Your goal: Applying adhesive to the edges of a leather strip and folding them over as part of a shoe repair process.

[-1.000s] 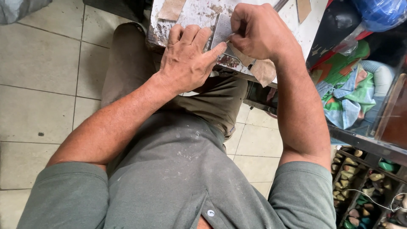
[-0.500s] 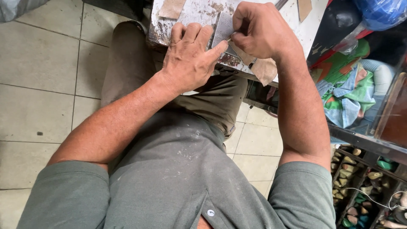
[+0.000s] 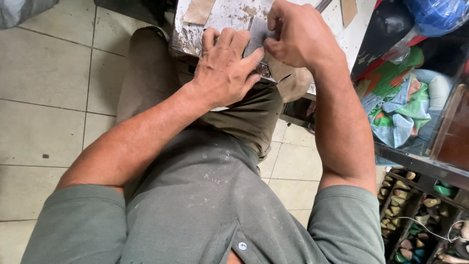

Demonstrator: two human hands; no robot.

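The left hand (image 3: 222,73) presses a grey flat piece (image 3: 256,34) onto the tabletop (image 3: 229,12) while the right hand (image 3: 293,34) pinches its far edge, work seemingly midway.

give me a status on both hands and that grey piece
Left hand flat, pinning grey piece on worn board. Right hand pinching its edge. Nothing in the way.
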